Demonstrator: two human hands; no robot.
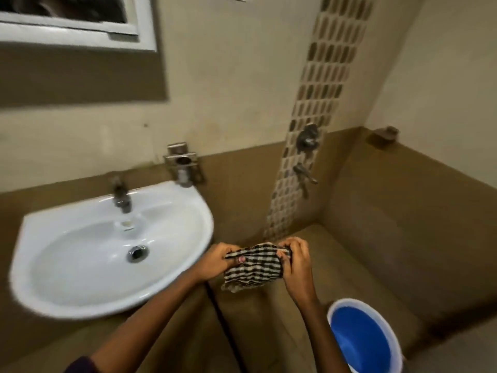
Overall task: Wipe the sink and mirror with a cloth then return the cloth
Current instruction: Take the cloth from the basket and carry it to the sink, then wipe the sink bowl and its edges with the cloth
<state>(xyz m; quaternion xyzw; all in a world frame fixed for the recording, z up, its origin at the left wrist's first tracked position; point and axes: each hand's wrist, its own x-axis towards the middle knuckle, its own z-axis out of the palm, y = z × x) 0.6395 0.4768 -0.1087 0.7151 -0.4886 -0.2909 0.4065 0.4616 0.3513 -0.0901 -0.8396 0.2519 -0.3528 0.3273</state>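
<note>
A black-and-white checked cloth (254,266) is stretched between both my hands, just right of the sink. My left hand (217,261) grips its left edge and my right hand (295,262) grips its right edge. The white wall-hung sink (185,211) fills the left middle, with a chrome tap (121,196) at its back and a drain (137,253) in the bowl. The mirror (67,9) in a white frame hangs at the top left, cut off by the frame edge.
A blue bucket with a white rim (360,337) stands on the floor at the lower right. A metal holder (183,168) is fixed on the wall behind the sink. Shower valves (306,154) sit on a mosaic tile strip. Brown tiled walls close the corner.
</note>
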